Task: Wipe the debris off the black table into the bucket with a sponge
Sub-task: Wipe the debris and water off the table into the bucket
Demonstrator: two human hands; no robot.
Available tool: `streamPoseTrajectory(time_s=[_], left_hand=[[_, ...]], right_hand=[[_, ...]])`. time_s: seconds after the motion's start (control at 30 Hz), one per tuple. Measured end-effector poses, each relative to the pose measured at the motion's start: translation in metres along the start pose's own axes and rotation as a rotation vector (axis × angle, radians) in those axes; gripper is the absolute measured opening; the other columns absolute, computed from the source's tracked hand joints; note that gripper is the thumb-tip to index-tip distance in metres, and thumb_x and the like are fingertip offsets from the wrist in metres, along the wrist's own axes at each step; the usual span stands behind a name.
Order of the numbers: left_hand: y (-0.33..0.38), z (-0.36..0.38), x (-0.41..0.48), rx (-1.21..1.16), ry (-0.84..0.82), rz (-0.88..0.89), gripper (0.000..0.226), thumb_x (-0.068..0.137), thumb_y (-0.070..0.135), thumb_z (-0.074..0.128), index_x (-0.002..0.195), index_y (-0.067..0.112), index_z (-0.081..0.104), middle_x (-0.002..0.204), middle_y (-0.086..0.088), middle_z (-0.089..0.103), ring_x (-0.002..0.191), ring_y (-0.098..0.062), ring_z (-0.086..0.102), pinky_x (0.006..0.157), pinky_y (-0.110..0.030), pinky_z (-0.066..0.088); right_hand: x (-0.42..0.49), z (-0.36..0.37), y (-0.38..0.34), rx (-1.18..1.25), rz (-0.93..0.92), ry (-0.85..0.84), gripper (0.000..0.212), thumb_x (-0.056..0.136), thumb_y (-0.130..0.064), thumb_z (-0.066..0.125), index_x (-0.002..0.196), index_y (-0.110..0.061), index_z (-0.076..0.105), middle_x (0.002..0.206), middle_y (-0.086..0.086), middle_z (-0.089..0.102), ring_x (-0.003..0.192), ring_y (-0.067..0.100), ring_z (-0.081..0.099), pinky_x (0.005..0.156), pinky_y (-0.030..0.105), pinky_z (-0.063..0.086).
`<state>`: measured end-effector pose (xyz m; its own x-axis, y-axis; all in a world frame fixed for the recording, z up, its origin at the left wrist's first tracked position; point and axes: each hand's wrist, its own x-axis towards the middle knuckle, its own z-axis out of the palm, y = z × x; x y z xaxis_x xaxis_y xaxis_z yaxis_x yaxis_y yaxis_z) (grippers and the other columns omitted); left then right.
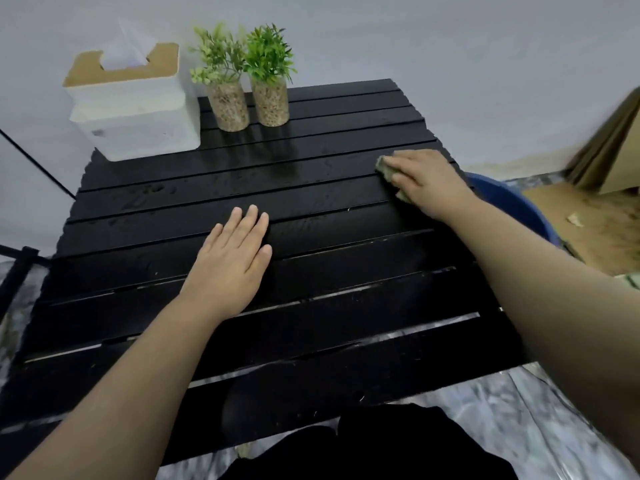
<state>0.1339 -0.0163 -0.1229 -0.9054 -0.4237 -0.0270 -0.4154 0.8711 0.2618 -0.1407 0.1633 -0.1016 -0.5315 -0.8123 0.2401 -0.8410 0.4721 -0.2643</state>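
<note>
A black slatted table (311, 320) fills the middle of the view, its far slats wet and streaked. My right hand (424, 178) presses a greenish sponge (385, 168) flat on the table near its right edge; only the sponge's left end and a bit below the palm show. Just past that edge, low on the floor, stands a blue bucket (512, 202), mostly hidden by my right forearm. My left hand (232, 261) lies flat on the table's middle, fingers together and holding nothing. Small specks of debris (156, 190) dot the wet slats on the left.
A white tissue box (135, 109) sits at the table's far left corner. Two small potted plants (247, 77) stand beside it at the back. Brown cardboard (595, 209) lies on the floor to the right, behind the bucket. A wall is close behind the table.
</note>
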Motion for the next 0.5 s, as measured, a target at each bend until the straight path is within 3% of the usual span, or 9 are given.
streamPoseTrajectory(time_s=[0.1, 0.17, 0.23, 0.27, 0.4, 0.47, 0.5], left_hand=[[-0.002, 0.000, -0.001, 0.003, -0.010, 0.008, 0.054, 0.096, 0.040, 0.014, 0.146, 0.027, 0.001, 0.156, 0.011, -0.007, 0.140, -0.003, -0.015, 0.115, -0.026, -0.009], [-0.004, 0.000, 0.000, 0.000, -0.020, 0.010, 0.055, 0.094, 0.042, 0.013, 0.146, 0.027, 0.002, 0.155, 0.012, -0.007, 0.139, -0.001, -0.015, 0.114, -0.025, -0.009], [-0.003, -0.002, 0.002, 0.016, -0.039, -0.003, 0.056, 0.093, 0.043, 0.012, 0.146, 0.028, 0.001, 0.155, 0.013, -0.007, 0.139, -0.001, -0.015, 0.115, -0.026, -0.009], [-0.002, -0.003, 0.002, 0.033, -0.045, -0.018, 0.057, 0.093, 0.044, 0.011, 0.146, 0.029, 0.001, 0.155, 0.012, -0.007, 0.139, -0.002, -0.015, 0.115, -0.027, -0.008], [0.027, -0.001, 0.003, 0.027, -0.014, -0.056, 0.055, 0.094, 0.043, 0.013, 0.146, 0.027, 0.002, 0.157, 0.010, -0.004, 0.142, -0.005, -0.012, 0.116, -0.031, -0.007], [0.052, 0.002, 0.005, -0.018, 0.010, -0.009, 0.055, 0.095, 0.041, 0.015, 0.147, 0.026, 0.005, 0.157, 0.009, 0.000, 0.142, -0.005, -0.009, 0.116, -0.030, -0.006], [0.064, 0.004, 0.007, -0.039, 0.023, 0.017, 0.055, 0.095, 0.041, 0.015, 0.147, 0.025, 0.006, 0.157, 0.009, 0.001, 0.142, -0.006, -0.008, 0.115, -0.028, -0.005]], right_hand=[[-0.036, 0.013, -0.044, 0.088, -0.286, -0.109, 0.034, 0.093, -0.017, 0.051, 0.126, -0.010, 0.055, 0.134, 0.015, 0.053, 0.125, 0.030, 0.045, 0.109, 0.042, 0.034], [-0.078, 0.018, -0.070, 0.185, -0.551, -0.192, 0.034, 0.094, -0.025, 0.047, 0.126, -0.016, 0.056, 0.134, 0.010, 0.054, 0.126, 0.024, 0.044, 0.110, 0.034, 0.031], [-0.085, 0.009, -0.054, 0.197, -0.655, -0.268, 0.034, 0.095, -0.025, 0.044, 0.126, -0.016, 0.056, 0.135, 0.008, 0.053, 0.127, 0.022, 0.043, 0.111, 0.030, 0.029], [-0.077, 0.003, -0.036, 0.152, -0.608, -0.238, 0.033, 0.095, -0.021, 0.047, 0.126, -0.013, 0.056, 0.134, 0.010, 0.054, 0.125, 0.024, 0.045, 0.110, 0.031, 0.029], [-0.022, -0.022, 0.042, 0.090, -0.048, -0.031, 0.032, 0.091, 0.002, 0.050, 0.123, 0.002, 0.055, 0.127, 0.022, 0.057, 0.118, 0.037, 0.051, 0.101, 0.031, 0.033], [-0.024, -0.021, 0.036, 0.104, 0.044, -0.013, 0.032, 0.092, 0.001, 0.048, 0.124, 0.003, 0.054, 0.126, 0.022, 0.057, 0.116, 0.036, 0.051, 0.100, 0.029, 0.034], [-0.036, -0.019, 0.026, 0.117, 0.002, -0.037, 0.033, 0.092, -0.002, 0.049, 0.125, 0.000, 0.054, 0.127, 0.020, 0.057, 0.118, 0.034, 0.050, 0.102, 0.029, 0.032]])
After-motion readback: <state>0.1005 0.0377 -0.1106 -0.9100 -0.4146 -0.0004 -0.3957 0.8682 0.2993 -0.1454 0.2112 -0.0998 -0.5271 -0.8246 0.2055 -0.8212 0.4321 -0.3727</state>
